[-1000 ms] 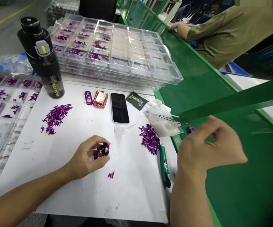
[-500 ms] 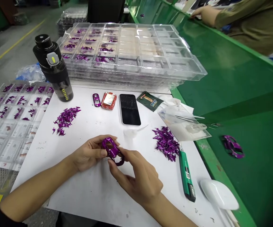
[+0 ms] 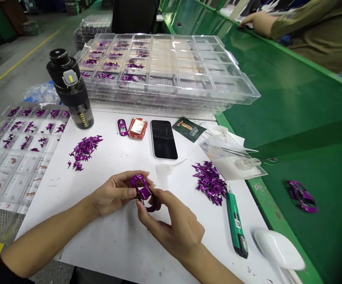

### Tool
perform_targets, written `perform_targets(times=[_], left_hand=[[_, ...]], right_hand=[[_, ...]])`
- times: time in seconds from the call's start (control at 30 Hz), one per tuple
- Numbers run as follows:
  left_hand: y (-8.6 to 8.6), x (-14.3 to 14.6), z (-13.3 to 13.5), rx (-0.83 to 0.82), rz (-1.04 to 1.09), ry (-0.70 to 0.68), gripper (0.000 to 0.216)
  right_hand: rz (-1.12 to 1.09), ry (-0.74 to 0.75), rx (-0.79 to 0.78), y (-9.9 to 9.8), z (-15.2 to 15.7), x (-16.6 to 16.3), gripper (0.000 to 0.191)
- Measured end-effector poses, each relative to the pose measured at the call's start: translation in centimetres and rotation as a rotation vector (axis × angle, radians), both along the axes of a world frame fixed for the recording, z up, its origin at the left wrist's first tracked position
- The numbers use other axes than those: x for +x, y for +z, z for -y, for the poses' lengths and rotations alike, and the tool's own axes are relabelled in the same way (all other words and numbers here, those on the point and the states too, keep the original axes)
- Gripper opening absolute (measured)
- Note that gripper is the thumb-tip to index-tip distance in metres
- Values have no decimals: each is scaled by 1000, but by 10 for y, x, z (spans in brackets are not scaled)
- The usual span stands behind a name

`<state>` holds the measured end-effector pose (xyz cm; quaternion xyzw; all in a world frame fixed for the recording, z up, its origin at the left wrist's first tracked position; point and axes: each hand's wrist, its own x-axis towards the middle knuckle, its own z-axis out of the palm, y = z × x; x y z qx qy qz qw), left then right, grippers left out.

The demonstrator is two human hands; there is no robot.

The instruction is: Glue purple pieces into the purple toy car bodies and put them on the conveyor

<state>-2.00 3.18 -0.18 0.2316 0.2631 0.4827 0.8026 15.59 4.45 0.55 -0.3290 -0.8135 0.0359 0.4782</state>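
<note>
Between my two hands, above the white table, is a shiny purple toy car body (image 3: 144, 192) with open window gaps. My left hand (image 3: 116, 193) pinches its far left side between thumb and fingers. My right hand (image 3: 173, 221) grips the near right end, its thumb below and forefinger on top; those fingers partly hide that end. A heap of small pointed purple parts (image 3: 209, 182) lies to the right of my hands, and a second heap of purple parts (image 3: 85, 151) lies to the left. Another purple car body (image 3: 122, 127) rests at the back beside a red packet (image 3: 137, 128).
A black bottle (image 3: 74, 94), a phone (image 3: 164, 139) and stacked clear compartment trays (image 3: 171, 94) stand behind. On the right lie a green cutter (image 3: 236, 225), a plastic bag (image 3: 232, 161) and a white mouse-shaped object (image 3: 279, 248). One more purple car body (image 3: 302, 196) is on the green conveyor belt (image 3: 313, 118).
The car body in my hands has tilted slightly, its near end turning further into my right fingers. On the green belt, the other car body has shifted a little right and nearer.
</note>
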Motion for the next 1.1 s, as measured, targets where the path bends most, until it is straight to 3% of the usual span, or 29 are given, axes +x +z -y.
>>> perform_targets(times=[0.2, 0.47, 0.8, 1.1], left_hand=[[1, 6, 4, -59, -67, 122, 35], [5, 10, 2, -127, -75, 190, 37], [5, 13, 4, -148, -110, 272, 38], [7, 16, 4, -123, -111, 272, 43]], right_hand=[[-81, -18, -190, -7, 6, -6, 23], [-135, 45, -407, -5, 1, -7, 16], [-146, 157, -475, -19, 4, -4, 24], [-209, 105, -466, -28, 5, -4, 23]])
